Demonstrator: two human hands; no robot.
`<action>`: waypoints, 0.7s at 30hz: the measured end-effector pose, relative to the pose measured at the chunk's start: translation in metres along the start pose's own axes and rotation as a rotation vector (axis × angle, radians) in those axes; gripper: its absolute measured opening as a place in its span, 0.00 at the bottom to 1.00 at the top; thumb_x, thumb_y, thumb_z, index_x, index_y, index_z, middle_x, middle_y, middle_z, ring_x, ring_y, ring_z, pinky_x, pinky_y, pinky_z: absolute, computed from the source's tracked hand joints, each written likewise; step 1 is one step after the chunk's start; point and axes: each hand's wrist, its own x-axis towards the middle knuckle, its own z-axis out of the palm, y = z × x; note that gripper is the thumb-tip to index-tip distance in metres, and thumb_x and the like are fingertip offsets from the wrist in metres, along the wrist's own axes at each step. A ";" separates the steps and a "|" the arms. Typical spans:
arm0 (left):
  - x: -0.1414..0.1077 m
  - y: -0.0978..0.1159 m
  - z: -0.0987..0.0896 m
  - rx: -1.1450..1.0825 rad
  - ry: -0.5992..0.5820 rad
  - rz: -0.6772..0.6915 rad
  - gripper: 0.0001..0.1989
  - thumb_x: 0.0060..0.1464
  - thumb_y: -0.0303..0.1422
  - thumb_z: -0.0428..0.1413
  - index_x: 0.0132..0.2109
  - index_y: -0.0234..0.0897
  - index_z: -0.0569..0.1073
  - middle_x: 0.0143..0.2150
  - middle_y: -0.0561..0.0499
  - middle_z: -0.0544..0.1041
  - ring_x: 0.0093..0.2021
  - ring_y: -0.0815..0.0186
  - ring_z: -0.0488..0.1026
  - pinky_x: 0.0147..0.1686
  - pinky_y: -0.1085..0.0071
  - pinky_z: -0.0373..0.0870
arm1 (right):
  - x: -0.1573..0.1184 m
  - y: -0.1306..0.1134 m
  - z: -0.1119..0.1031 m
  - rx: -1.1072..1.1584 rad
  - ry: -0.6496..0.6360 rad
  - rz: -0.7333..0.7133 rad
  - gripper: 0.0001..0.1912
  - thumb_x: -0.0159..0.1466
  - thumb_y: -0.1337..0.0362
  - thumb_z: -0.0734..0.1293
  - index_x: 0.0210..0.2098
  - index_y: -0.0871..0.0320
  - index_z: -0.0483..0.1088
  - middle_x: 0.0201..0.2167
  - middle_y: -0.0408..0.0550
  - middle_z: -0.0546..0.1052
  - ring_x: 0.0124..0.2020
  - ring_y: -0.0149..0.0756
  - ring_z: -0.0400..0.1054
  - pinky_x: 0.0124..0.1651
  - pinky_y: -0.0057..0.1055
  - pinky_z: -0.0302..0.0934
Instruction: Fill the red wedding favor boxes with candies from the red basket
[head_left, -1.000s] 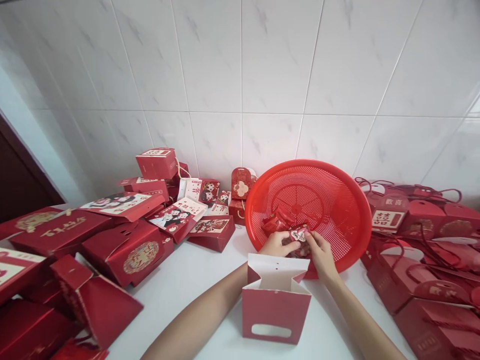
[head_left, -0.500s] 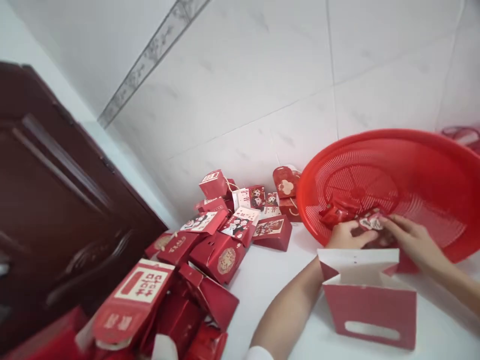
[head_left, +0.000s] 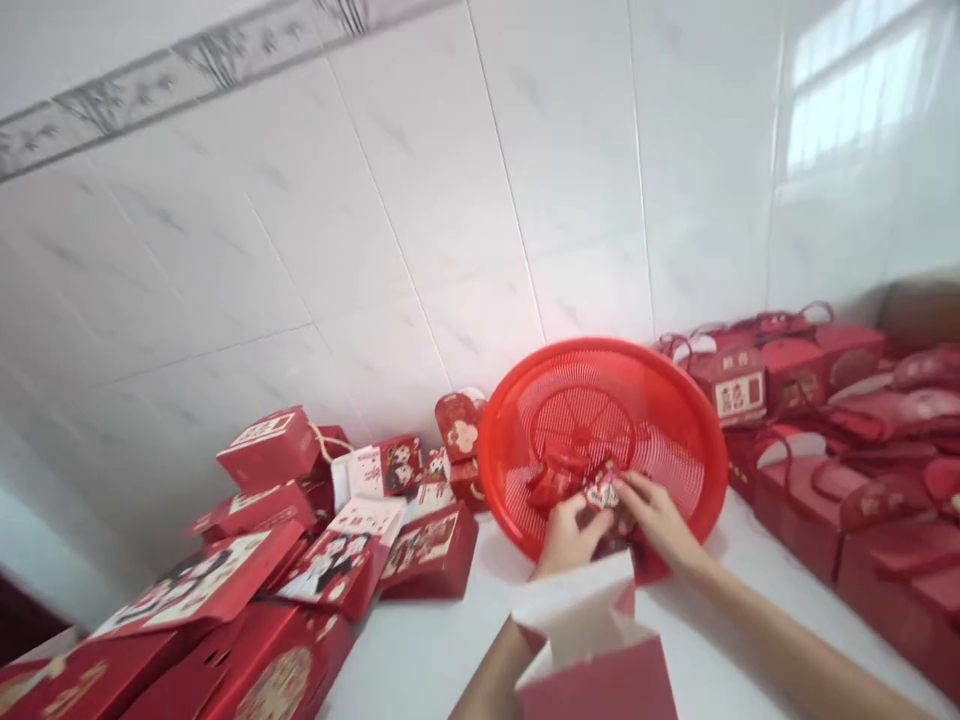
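At the front rim of a red plastic basket [head_left: 592, 345], my left hand [head_left: 571, 535] and my right hand [head_left: 660, 515] both hold a small red packet [head_left: 602, 490] with a white label, fingers closed on it. More red packets [head_left: 555, 472] lie inside the basket, beyond my left hand. An open red gift box [head_left: 600, 690] with a pale inside stands nearer to me, over my left forearm in the view. Part of the dark red item beneath my hands is hidden by my fingers.
Many red gift boxes [head_left: 431, 550] are heaped on the left of the white table [head_left: 420, 655]. Rows of red boxes with cord handles [head_left: 806, 490] stand on the right. A tiled wall [head_left: 450, 200] rises behind the basket.
The view has turned right, so the basket and hands appear further left and the right-hand boxes have come into view. Both hands remain on the small packet.
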 end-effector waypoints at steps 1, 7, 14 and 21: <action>0.002 -0.003 0.000 -0.009 -0.020 0.011 0.20 0.54 0.41 0.61 0.48 0.29 0.78 0.39 0.42 0.81 0.40 0.58 0.77 0.44 0.63 0.72 | 0.001 0.002 0.000 0.013 -0.005 -0.002 0.27 0.50 0.39 0.71 0.29 0.58 0.70 0.16 0.41 0.70 0.16 0.33 0.63 0.20 0.29 0.57; 0.011 -0.014 -0.002 -0.031 -0.031 0.057 0.23 0.53 0.45 0.62 0.48 0.30 0.79 0.36 0.43 0.81 0.36 0.59 0.77 0.40 0.65 0.73 | 0.008 0.008 0.003 0.055 -0.024 -0.003 0.30 0.46 0.36 0.72 0.28 0.57 0.69 0.16 0.40 0.68 0.15 0.31 0.60 0.19 0.28 0.56; 0.009 -0.007 -0.004 -0.007 -0.039 0.053 0.21 0.54 0.44 0.61 0.46 0.30 0.79 0.37 0.43 0.81 0.39 0.58 0.77 0.42 0.65 0.72 | 0.006 0.005 0.002 0.032 -0.029 -0.017 0.29 0.49 0.36 0.71 0.26 0.57 0.67 0.16 0.39 0.67 0.15 0.31 0.61 0.20 0.28 0.57; 0.004 0.005 0.000 -0.038 -0.003 0.016 0.22 0.53 0.45 0.61 0.46 0.30 0.77 0.40 0.43 0.81 0.40 0.58 0.76 0.44 0.64 0.72 | 0.003 -0.001 -0.002 0.015 -0.036 -0.012 0.28 0.50 0.37 0.71 0.25 0.56 0.65 0.15 0.38 0.68 0.16 0.32 0.62 0.21 0.28 0.58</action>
